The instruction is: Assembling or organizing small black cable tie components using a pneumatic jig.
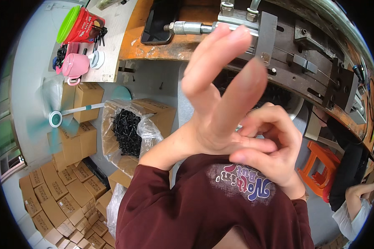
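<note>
My left hand (220, 95) is raised in front of me, its fingers stretched up and spread, with nothing seen in them. My right hand (276, 143) is curled beside the left palm, thumb and fingers bent together around the base of the left hand. Whatever the right fingers pinch, if anything, is hidden. Beyond my hands on the bench is a metal clamping fixture (268, 39) with a pneumatic cylinder (187, 28). Behind my hands, partly covered, dark small parts (276, 94) lie in a pale container.
Left of me, a plastic-lined carton (126, 133) holds many black screw-like pieces. A fan (55, 119) spins beside stacked cartons (54, 191). A phone (158, 23) lies on the wooden bench (143, 50). An orange stool (318, 170) and another person's arm (357, 195) are at right.
</note>
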Demonstrator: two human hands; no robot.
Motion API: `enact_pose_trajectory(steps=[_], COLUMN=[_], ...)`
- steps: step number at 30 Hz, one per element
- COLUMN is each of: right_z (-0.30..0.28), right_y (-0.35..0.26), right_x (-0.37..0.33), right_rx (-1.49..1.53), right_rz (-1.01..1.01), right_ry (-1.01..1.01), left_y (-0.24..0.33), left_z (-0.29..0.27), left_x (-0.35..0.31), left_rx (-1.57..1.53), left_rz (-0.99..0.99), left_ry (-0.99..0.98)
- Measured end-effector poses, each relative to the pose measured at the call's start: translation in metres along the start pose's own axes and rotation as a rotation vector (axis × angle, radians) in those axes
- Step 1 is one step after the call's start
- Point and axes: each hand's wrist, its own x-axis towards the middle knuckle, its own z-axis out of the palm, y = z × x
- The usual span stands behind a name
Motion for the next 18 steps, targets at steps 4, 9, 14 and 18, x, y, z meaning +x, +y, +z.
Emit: enact_pose_trajectory(steps=[4, 9, 14, 18], right_z=[-0.012, -0.025, -0.018, -0.011], right_y=[-0.007, 0.009, 0.009, 0.006], right_x=[0.009, 0.015, 0.005, 0.004], right_rx=[-0.053, 0.189, 0.476, 0.525], right_rz=[0.155, 0.151, 0.392, 0.382], right_ry=[-0.178, -0.306, -0.219, -0.145], left_y=[0.0, 0.016, 0.022, 0.032], left_z=[-0.007, -0.002, 0.007, 0.007], left_x=[-0.001, -0.005, -0.013, -0.015], left_rx=[0.133, -0.269, -0.624, -0.69], left_rz=[0.025, -0.261, -0.465, -0.614], left_ry=[-0.261, -0.472, -0.388, -0.336])
